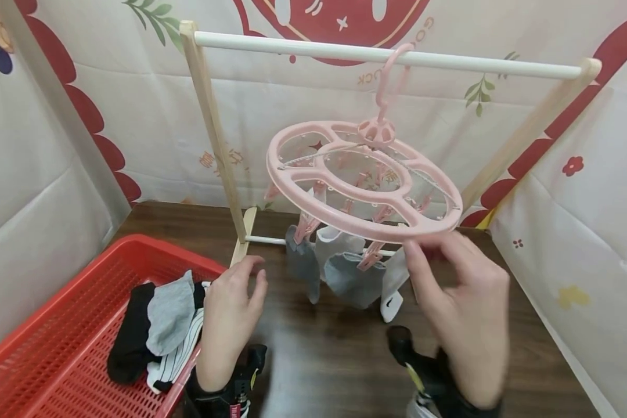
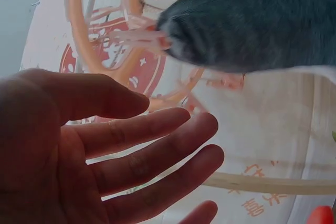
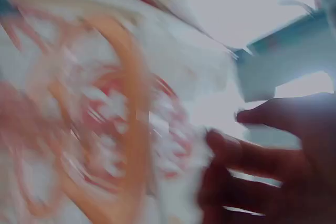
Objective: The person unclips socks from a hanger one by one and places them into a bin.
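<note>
A pink round clip hanger [image 1: 345,223] hangs tilted by its hook [image 1: 382,87]. Its clips hold a dark grey sock [image 1: 303,264], a grey-blue sock [image 1: 350,281] and white socks, one of them [image 1: 394,278] at the right. My left hand [image 1: 232,313] is left of the hanging socks, holding nothing; its fingers are spread below a dark sock [image 2: 252,24] in the left wrist view. At the hanger's near right rim is my right hand [image 1: 462,296], fingers loosely bent. The right wrist view is blurred, but those fingers [image 3: 247,153] appear apart from the rim.
A red basket [image 1: 151,242] at left contains a black sock [image 1: 128,339], a grey sock [image 1: 171,316] and a striped sock [image 1: 180,354]. The hanger's rack has a white top rod [image 1: 292,47] and wooden legs [image 1: 211,116]. Printed cloth [image 1: 575,220] encloses the brown table [image 1: 324,371].
</note>
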### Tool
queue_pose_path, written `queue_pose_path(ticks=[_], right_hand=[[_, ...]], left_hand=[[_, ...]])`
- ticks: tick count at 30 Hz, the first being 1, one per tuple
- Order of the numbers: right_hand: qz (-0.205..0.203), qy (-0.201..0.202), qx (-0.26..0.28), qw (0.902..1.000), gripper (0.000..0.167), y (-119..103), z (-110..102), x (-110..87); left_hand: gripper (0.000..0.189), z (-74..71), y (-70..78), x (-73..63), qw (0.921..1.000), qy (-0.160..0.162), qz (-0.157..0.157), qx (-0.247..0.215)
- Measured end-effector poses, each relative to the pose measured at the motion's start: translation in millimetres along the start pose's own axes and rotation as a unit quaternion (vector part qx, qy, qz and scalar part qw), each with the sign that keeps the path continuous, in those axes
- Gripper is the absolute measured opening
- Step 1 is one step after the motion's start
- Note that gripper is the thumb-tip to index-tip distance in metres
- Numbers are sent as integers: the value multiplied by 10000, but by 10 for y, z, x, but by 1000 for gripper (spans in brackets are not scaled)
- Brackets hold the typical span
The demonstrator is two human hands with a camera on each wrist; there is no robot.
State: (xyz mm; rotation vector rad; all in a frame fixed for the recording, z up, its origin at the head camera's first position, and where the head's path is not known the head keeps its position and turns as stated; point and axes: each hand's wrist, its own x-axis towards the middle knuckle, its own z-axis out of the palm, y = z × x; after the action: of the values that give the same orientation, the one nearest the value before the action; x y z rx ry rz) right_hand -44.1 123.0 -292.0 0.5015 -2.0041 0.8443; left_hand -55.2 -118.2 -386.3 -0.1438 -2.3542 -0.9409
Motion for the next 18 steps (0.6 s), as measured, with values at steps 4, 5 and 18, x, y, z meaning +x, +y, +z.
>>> queue_pose_path(ticks=[4,5,18], right_hand=[[227,-1617,-655,9844,31,145,-244,-106],[275,-1906,-705,9787,37,187,-233,-119],[1810,-2125,1807,9431,58,669,142,-143]], left_hand=[[17,33,27,21,9998,-41,120,177],[17,45,36,21,9996,-53,168,201],[13,175,255,1,9977,-448,480,194]])
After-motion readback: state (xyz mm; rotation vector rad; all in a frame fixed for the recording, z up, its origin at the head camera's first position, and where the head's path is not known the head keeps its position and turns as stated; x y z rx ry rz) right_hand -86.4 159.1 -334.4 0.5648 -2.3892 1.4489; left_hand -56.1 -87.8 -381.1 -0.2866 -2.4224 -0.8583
